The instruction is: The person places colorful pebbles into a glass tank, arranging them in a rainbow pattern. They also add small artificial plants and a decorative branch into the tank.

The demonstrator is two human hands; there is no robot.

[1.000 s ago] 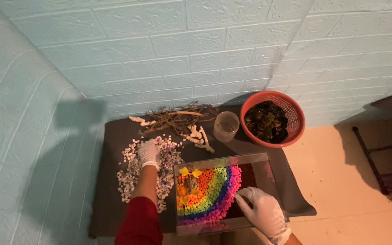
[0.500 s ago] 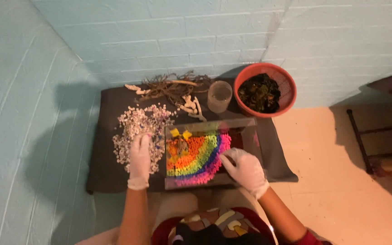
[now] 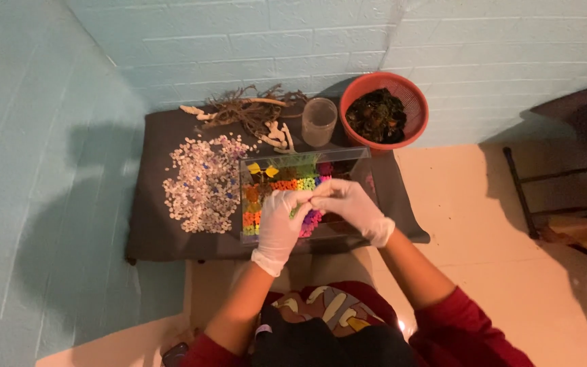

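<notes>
Both gloved hands meet mid-frame over the clear tank (image 3: pixel 305 197) of rainbow gravel (image 3: pixel 276 197); left hand (image 3: pixel 281 216) and right hand (image 3: pixel 348 204) pinch together, contents unclear, white pebbles (image 3: pixel 202 180) heaped handily left.

One head-worn camera looks steeply down from close above the dark surface (image 3: pixel 171 234), facing the far brick wall (image 3: pixel 293 41).

red basket (image 3: pixel 412 92) | clear cup (image 3: pixel 318 122) | driftwood (image 3: pixel 246 109) | white pebbles (image 3: pixel 202 183)
</notes>
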